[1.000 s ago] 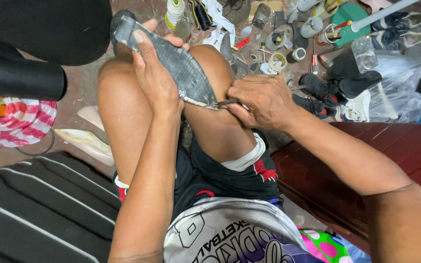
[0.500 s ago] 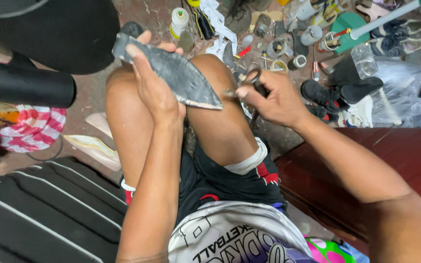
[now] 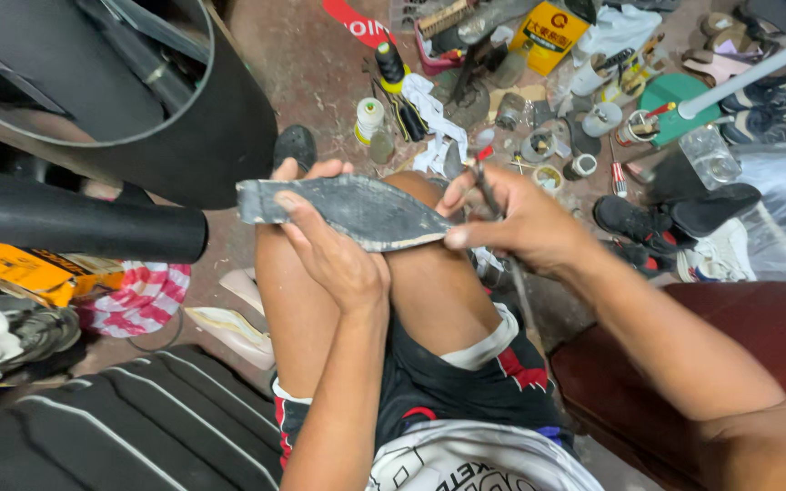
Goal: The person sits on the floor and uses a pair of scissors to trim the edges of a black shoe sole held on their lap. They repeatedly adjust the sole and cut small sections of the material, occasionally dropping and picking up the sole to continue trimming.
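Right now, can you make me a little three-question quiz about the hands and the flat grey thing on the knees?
1. True or false: the left hand grips the flat grey rubber sole piece.
2. What does the right hand hold? A) thin metal tool B) white thread spool C) black shoe
3. The sole piece rests across the person's bare ____.

Key: 1 true; 2 A, the thin metal tool; 3 knees.

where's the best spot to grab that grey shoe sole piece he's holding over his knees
Probably the blunt, squared end of the grey sole piece, coming from its left side. That end juts free past the left hand, while the tapered tip is pinched by the right hand together with a thin metal tool.
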